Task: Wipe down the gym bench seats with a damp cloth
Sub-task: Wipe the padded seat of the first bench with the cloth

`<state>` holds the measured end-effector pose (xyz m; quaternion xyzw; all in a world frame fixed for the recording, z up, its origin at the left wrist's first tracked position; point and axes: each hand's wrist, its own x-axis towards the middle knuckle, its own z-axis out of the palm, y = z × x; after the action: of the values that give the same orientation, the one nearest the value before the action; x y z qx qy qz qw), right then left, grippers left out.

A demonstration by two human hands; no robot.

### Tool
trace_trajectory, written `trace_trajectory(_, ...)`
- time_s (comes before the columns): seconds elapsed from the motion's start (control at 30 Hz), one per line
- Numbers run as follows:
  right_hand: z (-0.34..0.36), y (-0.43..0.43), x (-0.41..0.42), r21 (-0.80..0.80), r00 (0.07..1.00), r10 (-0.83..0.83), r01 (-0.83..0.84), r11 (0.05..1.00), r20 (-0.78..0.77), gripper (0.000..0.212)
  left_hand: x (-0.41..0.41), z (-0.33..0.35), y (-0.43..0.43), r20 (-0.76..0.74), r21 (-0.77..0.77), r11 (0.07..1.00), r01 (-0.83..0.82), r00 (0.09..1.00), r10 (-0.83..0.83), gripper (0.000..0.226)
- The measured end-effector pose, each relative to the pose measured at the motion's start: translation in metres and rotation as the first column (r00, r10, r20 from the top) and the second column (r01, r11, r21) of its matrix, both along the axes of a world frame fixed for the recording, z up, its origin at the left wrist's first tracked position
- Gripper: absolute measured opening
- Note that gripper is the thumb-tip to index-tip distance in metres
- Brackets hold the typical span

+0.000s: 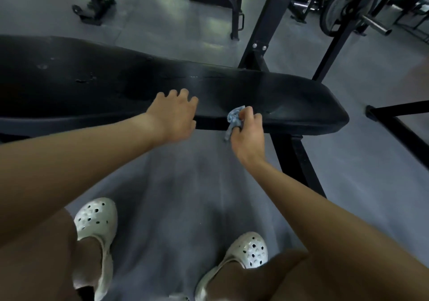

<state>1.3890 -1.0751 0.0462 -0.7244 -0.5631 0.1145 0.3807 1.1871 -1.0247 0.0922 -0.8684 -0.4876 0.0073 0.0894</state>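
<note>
No writing, brand, number or sign can be read. The long black padded bench seat (162,87), the crumpled light-blue cloth (234,117), the white perforated foam clogs (96,217) and the black steel rack upright (271,17) show no legible marks.

Footwear: one pair of off-white moulded clogs. The left clog (96,219) and the right clog (249,249) each have a rounded toe cap perforated with dark ventilation holes, and a strap of the same material running back around the ankle. The legs are uncovered from knee to ankle. The left hand (175,117), the right hand (247,133) and both forearms are likewise uncovered.
</note>
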Motion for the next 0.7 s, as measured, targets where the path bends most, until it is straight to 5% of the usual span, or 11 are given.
trace_trajectory(0.23, -0.004, 0.026, -0.015, 0.06, 0.956, -0.293, 0.293, 0.954, -0.004, 0.015, -0.009, -0.004, 0.024, 0.002, 0.079, 0.987, 0.14, 0.99, -0.141, 0.043)
trace_trajectory(0.5, -0.023, 0.023, -0.058, 0.081, 0.964, -0.264, 0.264, 0.961, -0.015, 0.018, -0.027, -0.04, 0.033, 0.142, 0.242, 0.944, 0.225, 0.954, -0.264, 0.036)
trace_trajectory(0.7, -0.01, 0.034, -0.035, 0.009, 0.772, -0.598, 0.614, 0.789, -0.215, 0.025, -0.039, -0.047, 0.037, 0.156, 0.238, 0.937, 0.258, 0.942, -0.299, 0.043)
